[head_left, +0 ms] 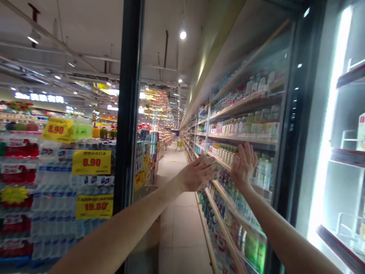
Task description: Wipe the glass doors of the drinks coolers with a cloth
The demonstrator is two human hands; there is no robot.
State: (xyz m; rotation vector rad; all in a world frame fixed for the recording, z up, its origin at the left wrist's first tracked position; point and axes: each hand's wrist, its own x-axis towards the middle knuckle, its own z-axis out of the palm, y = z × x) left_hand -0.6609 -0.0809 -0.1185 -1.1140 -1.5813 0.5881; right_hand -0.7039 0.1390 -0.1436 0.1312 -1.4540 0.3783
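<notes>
Both hands out front at a glass door, arms stretched forward. Left hand open, empty, fingers extended and pointing right, a bit blurred. Right hand open, empty, fingers up, just right of the left one; small gap between them. Can't tell if either palm touches the glass. Door is right at the hands: one dark upright of its frame left of them, another to their right.

Shelves of bottles show in the pane behind and around the right hand, running into the distance; bottles just right of that hand, more rows above and below. Too blurred to read labels.

Floor of the aisle, pale tile, below and beyond the left hand. Green cart well beyond, slightly left of it. Lamp high above the hands.

Far left of the hands, past the dark upright: stacked water packs, red packs beside them, yellow price signs on the front, two reading 8.90.

Far right of the hands: bright light strip, then racks with a carton at the edge of view.
</notes>
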